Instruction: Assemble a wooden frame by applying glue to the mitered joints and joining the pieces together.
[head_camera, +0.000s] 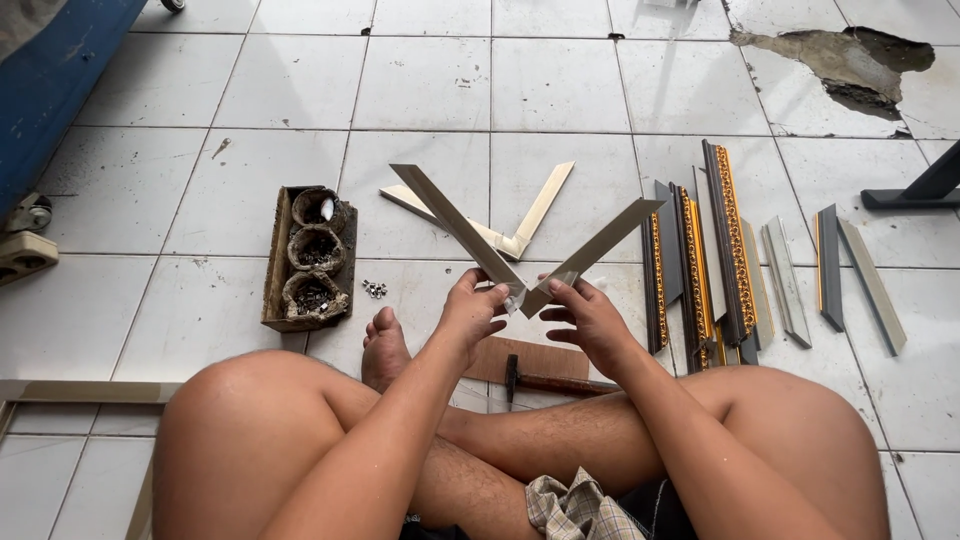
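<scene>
The left hand (472, 308) pinches one moulding strip (455, 225) and the right hand (590, 320) the other strip (595, 252), mitred ends touching in a V above the floor (560, 90). Uneven grip could slip the joint out of line (hammer (545, 381) lies just below).

No packages, labels, signs or screens show anywhere on the tiled floor (560, 90); nothing in view carries a printed face or a display.
</scene>
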